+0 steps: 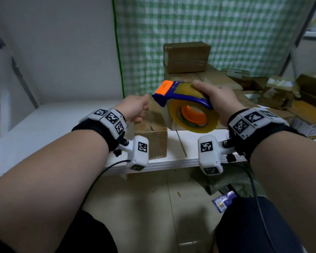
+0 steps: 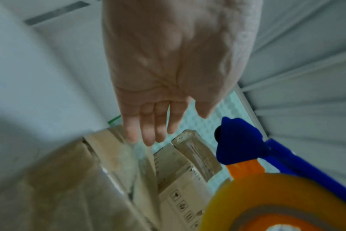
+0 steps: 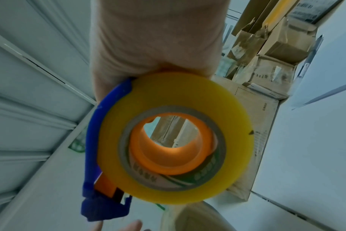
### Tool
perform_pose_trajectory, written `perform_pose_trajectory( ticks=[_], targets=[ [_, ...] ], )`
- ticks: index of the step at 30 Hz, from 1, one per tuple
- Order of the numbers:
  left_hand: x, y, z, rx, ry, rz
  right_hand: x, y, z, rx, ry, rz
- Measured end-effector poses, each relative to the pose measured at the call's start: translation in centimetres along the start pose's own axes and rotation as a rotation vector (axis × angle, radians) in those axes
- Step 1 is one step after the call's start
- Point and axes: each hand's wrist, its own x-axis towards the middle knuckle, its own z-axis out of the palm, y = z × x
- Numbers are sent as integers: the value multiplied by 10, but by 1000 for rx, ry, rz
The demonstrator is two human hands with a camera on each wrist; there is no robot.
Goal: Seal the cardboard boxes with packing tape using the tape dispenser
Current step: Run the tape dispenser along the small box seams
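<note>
dispenser in the air, tape end not yet caught

the right hand (image 1: 220, 101) is wrapping its fingers and thumb over the blue tape dispenser (image 1: 182, 99), holding it above the tabletop (image 1: 44, 123) with the yellow tape roll (image 3: 174, 137) hanging below the frame. the left hand (image 1: 135, 108) is reaching toward the orange nose of the dispenser; in the left wrist view its fingers (image 2: 148, 125) are lying straight and close together, holding nothing. the near cardboard box (image 1: 151, 137) is sitting on the tabletop just under and between the two hands, close to the front edge, with a second box (image 1: 186, 57) stacked further back and more torn cartons to the right.

the likely trouble is coming from the nose end. whether a loose tape tail is hanging there cannot be told from these views, so the left hand may be groping for an end stuck flat to the roll. any cutter at the nose is not plainly showing, yet the straight fingers are nearing that end and could catch on it. the box is standing near the tabletop edge with nothing bracing it, so a hard pull of tape could be dragging it toward the floor. the views are also blurring, so a fast approach risks laying the strip off the flap seam.
</note>
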Motion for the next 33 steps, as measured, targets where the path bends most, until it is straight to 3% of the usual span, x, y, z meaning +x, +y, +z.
perform_pose_trajectory(
  ticks=[3, 5, 9, 12, 20, 29, 33],
  targets=[
    [-5, 2, -5, -189, -53, -180, -5, -3, 7, 30, -82, -27],
    [-7, 1, -7, -232, -23, -225, -6, -2, 10, 28, -108, -31],
    [-12, -10, -7, 33, 152, -220, -6, 0, 13, 50, -107, -19],
    [-15, -17, -5, 166, 21, -286, -6, 2, 14, 51, -137, -1],
    [-8, -31, -6, 318, -190, -233, 3, 8, 24, 86, -174, 27],
    [1, -31, -11, 298, -93, -98, 9, 12, 26, 154, -225, 50],
    [7, -23, -17, 2, 210, -51, 11, 11, 24, 127, -236, 39]
  ],
)
